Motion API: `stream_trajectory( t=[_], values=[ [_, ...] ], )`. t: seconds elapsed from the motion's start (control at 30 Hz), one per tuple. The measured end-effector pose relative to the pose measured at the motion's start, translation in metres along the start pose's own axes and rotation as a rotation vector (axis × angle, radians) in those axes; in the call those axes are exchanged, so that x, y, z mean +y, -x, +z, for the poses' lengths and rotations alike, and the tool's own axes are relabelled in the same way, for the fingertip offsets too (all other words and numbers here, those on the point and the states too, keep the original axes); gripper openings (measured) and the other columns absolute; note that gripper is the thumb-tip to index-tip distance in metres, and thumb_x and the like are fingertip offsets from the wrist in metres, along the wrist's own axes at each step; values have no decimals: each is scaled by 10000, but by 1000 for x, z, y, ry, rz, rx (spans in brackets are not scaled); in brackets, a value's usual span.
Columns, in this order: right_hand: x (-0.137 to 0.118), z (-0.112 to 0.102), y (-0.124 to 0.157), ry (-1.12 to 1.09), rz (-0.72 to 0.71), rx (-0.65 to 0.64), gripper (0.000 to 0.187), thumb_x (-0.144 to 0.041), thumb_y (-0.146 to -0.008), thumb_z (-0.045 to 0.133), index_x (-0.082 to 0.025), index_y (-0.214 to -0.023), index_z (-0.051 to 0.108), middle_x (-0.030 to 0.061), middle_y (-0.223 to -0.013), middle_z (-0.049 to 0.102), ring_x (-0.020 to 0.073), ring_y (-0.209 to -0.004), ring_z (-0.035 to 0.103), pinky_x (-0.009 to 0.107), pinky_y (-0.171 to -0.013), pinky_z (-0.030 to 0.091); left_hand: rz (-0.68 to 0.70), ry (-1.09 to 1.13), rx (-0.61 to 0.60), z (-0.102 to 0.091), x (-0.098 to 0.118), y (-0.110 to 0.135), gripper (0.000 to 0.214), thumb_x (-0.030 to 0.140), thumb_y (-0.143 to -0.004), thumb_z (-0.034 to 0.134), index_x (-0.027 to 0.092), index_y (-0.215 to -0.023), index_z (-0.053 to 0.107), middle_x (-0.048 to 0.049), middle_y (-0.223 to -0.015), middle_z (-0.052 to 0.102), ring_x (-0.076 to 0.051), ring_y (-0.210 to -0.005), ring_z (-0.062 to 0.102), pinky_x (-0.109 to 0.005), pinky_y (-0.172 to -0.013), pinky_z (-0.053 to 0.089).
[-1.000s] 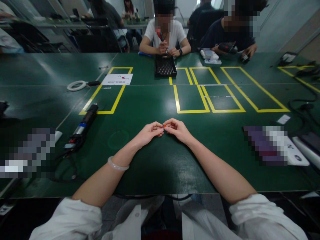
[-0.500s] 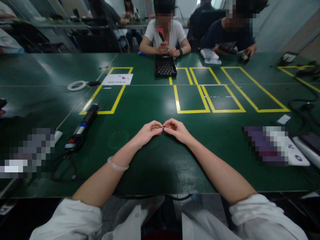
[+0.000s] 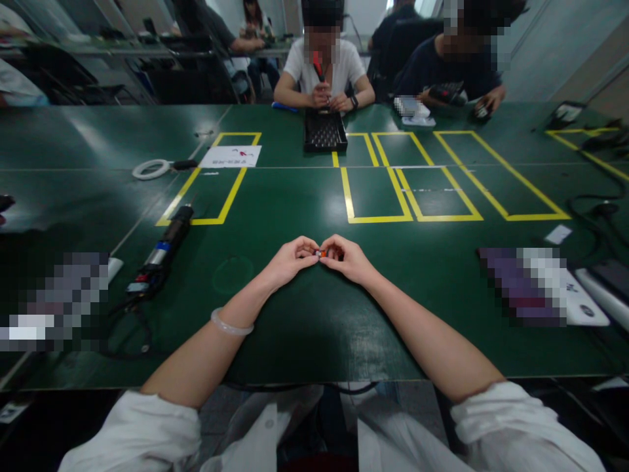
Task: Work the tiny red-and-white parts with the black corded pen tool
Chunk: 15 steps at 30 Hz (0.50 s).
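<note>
Both hands meet at the middle of the green table (image 3: 304, 328), fingertips together around a tiny orange and grey part (image 3: 322, 254). My left hand (image 3: 295, 255) pinches it from the left, thumb against the curled fingers. From the other side my right hand (image 3: 346, 254) grips it in the same way, with thumb and fingers closed. Most of the part is hidden by the fingers, and its exact kind is too small to make out.
An electric screwdriver (image 3: 164, 246) with a cable lies to the left. Beyond are a paper sheet (image 3: 230, 156), a coiled white cable (image 3: 151, 169) and yellow tape outlines (image 3: 381, 219). A co-worker (image 3: 324, 72) sits opposite behind a black tray (image 3: 325, 145). A pixelated item (image 3: 523, 285) lies right.
The fingers have shifted slightly around the small part, so more of its orange and grey surface shows. My forearms have stayed in place.
</note>
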State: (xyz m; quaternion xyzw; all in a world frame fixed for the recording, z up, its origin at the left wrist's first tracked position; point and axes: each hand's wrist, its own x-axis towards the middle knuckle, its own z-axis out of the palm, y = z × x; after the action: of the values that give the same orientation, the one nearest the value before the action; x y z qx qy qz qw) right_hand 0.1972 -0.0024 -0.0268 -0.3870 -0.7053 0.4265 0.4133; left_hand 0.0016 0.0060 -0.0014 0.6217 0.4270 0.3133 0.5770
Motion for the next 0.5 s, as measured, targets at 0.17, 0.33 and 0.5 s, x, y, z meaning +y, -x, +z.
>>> stream_trajectory(
  t=[0.17, 0.33, 0.5],
  values=[
    [-6, 0, 1, 125, -81, 17, 161, -313, -828, 674, -196, -890, 583, -7, -795, 557, 102, -635, 496, 240, -597, 413, -4, -8, -50, 0, 0, 0, 299, 266, -739, 713, 132, -981, 599, -61, -960, 659, -160, -882, 623, -332, -870, 466],
    [-6, 0, 1, 185, -106, 6, 154, -318, -840, 670, -197, -886, 587, -4, -791, 555, 111, -655, 506, 247, -618, 417, -10, -7, -70, 0, -2, -2, 310, 269, -738, 721, 129, -988, 602, -61, -951, 669, -158, -866, 633, -337, -876, 470],
    [-3, 0, 2, 170, -79, 15, 170, -339, -848, 658, -194, -914, 598, -8, -779, 573, 109, -643, 506, 246, -618, 418, 2, -20, -54, 0, 0, -1, 327, 301, -727, 729, 136, -979, 603, -60, -939, 670, -163, -858, 628, -337, -857, 473]
  ],
)
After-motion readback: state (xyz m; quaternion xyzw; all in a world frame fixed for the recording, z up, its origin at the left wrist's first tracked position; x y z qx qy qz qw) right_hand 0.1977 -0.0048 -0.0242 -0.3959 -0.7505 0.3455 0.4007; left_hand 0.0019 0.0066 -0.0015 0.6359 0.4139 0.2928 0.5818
